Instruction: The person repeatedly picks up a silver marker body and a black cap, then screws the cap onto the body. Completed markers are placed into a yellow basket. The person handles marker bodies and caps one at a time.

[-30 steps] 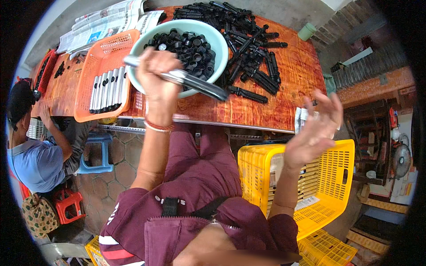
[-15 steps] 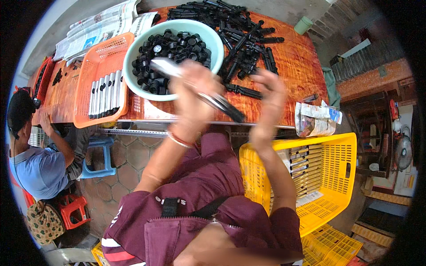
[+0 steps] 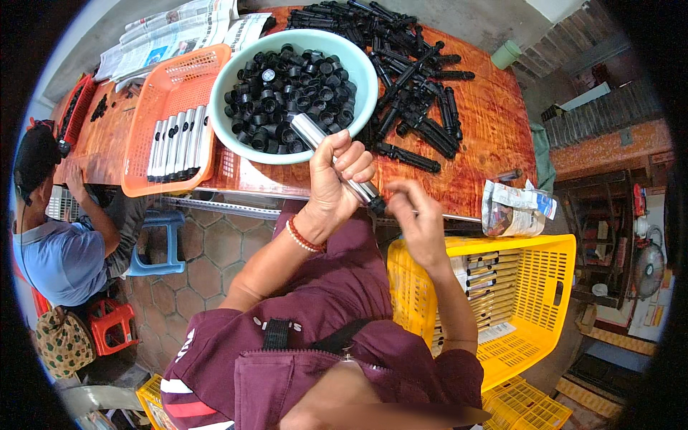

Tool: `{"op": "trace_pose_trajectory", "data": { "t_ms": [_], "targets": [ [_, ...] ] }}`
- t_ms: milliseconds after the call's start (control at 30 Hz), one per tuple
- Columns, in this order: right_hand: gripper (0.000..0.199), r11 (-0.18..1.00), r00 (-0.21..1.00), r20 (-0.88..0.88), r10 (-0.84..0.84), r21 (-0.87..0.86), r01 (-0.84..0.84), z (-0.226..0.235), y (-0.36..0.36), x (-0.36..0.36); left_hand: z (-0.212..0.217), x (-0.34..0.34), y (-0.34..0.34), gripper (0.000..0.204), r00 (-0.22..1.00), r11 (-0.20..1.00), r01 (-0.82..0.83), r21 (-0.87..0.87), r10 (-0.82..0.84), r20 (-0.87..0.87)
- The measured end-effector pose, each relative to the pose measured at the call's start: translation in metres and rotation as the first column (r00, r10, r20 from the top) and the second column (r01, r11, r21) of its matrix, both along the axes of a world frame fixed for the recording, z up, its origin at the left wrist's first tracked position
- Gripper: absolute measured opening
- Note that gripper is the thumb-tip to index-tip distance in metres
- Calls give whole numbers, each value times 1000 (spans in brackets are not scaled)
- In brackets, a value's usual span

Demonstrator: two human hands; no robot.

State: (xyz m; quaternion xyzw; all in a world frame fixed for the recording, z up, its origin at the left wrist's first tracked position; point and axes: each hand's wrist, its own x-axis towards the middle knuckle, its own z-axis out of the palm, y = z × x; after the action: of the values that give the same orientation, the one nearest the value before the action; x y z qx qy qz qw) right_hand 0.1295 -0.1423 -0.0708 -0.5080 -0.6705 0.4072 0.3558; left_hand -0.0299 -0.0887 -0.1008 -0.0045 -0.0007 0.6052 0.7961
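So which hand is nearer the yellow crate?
Right. The right hand sits just above the yellow crate rim; the left hand holds the silver tube further up, near the bowl.

Shiny metal tube (image 3: 337,163), glossy wooden table (image 3: 494,129)

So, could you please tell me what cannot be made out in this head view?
- Middle of the silver tube: wrapped by the left hand.
- Its black end: whether the right hand grips it is unclear, fingers cover it.
- Yellow crate contents: partly behind the right forearm.
- Black caps in the bowl: too small for detail.
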Motion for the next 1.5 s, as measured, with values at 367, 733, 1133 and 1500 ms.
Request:
{"op": "trace_pose_trajectory", "data": {
  "t_ms": [367, 733, 1133, 1500],
  "targets": [
    [29, 978, 972, 232, 45, 190, -91, -22, -5, -17, -4, -1, 3, 34, 998, 1000, -6, 16, 7, -64],
    [27, 967, 965, 263, 20, 239, -85, -26, -9, -24, -7, 2, -4, 36, 995, 1000, -13, -28, 11, -97],
    [28, 974, 932, 343, 112, 149, -172, -28, -1, -15, -5, 0, -5, 36, 916, 995, -83, 49, 96, -389],
    [21, 989, 945, 318, -79, 141, 36, -12, 10, 11, -58, 19, -7, 27, 167, 875, -146, 461, 481, -860]
  ]
}}
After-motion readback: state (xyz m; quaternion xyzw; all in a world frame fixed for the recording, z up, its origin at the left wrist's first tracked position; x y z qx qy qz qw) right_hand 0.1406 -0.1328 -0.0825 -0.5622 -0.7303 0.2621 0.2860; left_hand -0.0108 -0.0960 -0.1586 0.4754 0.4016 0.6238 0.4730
